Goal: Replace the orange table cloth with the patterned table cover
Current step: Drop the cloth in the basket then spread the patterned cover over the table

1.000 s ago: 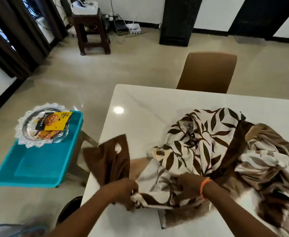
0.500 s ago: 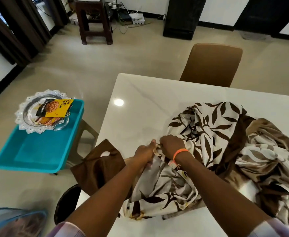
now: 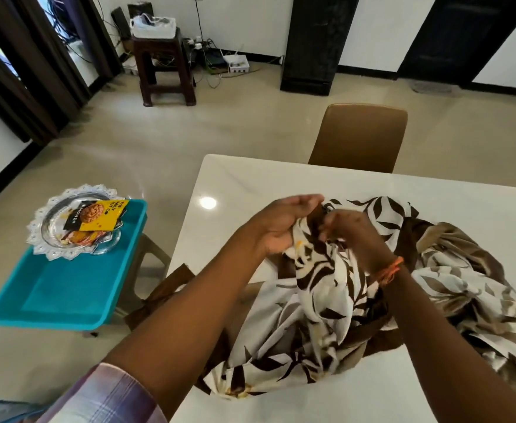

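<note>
- 2 hands: left hand (image 3: 276, 230) and right hand (image 3: 353, 236) both pinch 1 cover (image 3: 327, 297), fingers curled on it.
- 1 table (image 3: 281, 184).
- Cover: crumpled, white with brown leaves.

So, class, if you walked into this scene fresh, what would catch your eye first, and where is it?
First, the leaf-patterned table cover, bunched in a heap on the white table, with the left hand and right hand gripping its raised fold. Then, beside the table's left edge, the turquoise tray carrying a glass dish with a yellow almond packet.
</note>
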Demonstrator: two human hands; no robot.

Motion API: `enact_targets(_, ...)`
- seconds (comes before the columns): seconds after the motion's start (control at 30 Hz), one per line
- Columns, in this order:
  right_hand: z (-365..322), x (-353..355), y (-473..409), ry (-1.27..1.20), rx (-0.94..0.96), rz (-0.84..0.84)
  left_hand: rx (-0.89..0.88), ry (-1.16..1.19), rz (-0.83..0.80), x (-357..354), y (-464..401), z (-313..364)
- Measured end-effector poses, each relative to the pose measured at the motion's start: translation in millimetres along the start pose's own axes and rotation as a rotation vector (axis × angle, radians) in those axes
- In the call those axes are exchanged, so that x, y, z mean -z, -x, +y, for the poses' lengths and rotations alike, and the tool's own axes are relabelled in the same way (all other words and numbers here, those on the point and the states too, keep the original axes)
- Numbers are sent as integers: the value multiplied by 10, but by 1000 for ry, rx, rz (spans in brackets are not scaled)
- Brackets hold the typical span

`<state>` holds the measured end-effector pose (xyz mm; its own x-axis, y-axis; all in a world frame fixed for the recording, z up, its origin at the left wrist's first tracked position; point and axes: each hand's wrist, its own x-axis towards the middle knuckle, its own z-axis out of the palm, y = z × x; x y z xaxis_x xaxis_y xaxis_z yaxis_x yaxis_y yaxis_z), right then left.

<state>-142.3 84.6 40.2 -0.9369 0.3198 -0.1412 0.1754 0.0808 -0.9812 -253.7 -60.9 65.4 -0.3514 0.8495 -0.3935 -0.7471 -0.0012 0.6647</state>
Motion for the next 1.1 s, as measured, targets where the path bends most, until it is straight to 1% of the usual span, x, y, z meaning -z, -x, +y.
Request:
enact_targets(0.03,-94,90,-52,-114,35,71,-44,-37,-94,-129,75,122)
enact_targets(0.07,-179,161,-109,-155,63,68,-77,-72,-190,-231,140,230)
enact_targets(0.1,-281,202,-149,-127,81,-20,-106,-104,-276,-319,194,324)
enact_targets(0.13,-387,210,-163,-54,72,-140,-141,-143,-329,-387,235,389)
enact_targets(0.17,-490,191,-171,45,34,-264,-173,-189,-341,-415,258,439)
enact_targets(0.2,-555,164,-195,175,-9,-350,-201,-235,-331,-424,283,482)
enact_targets(0.23,-594,124,-233,347,-21,-397,-225,-270,-299,-392,291,498)
enact_targets(0.27,-593,84,-302,548,9,-387,-248,-291,-245,-338,307,494)
enact_targets(0.3,-577,48,-378,730,71,-312,-277,-301,-160,-258,322,454)
enact_targets(0.33,-537,32,-464,854,146,-181,-310,-310,-52,-156,341,379)
enact_targets(0.37,-509,25,-531,873,240,-33,-339,-320,69,-46,355,270)
enact_targets(0.4,-506,20,-568,796,313,95,-349,-349,195,54,365,134)
enact_targets(0.43,-534,4,-569,684,347,188,-335,-420,297,144,379,-20)
enact_targets(0.47,-568,-15,-573,598,332,264,-293,-548,357,219,397,-177)
enact_targets(0.5,-608,-35,-581,532,277,304,-237,-702,372,291,411,-329)
enact_targets(0.53,-642,-73,-593,473,190,310,-189,-837,354,378,410,-480)
enact_targets(0.6,-673,-196,-588,353,-51,211,-110,-1084,350,563,358,-737)
enact_targets(0.63,-682,-244,-592,298,-167,156,-91,-1191,386,650,338,-823)
enact_targets(0.67,-671,-279,-617,244,-255,109,-78,-1243,434,750,327,-868)
enact_targets(0.7,-642,-294,-661,183,-307,88,-55,-1237,480,845,332,-883)
enact_targets(0.73,-589,-296,-721,123,-334,98,-38,-1166,510,912,361,-864)
enact_targets(0.8,-446,-303,-884,71,-374,124,26,-861,550,1098,423,-769)
enact_targets(0.87,-315,-369,-1058,106,-408,124,78,-551,539,1323,470,-633)
enact_targets(0.9,-306,-433,-1097,147,-403,118,89,-476,519,1423,486,-557)
enact_targets(0.97,-224,-592,-1350,303,-361,98,136,-486,460,1667,446,-329)
enact_targets(1.0,-135,-615,-1544,395,-383,69,186,-528,411,1780,417,-196)
enact_targets(1.03,-171,-669,-1676,523,-455,-9,245,-569,339,1908,388,-56)
enact_targets(1.07,-160,-672,-1824,638,-540,-125,309,-602,251,2017,378,94)
enact_targets(1.1,-137,-639,-2035,733,-602,-279,365,-630,180,2160,354,245)
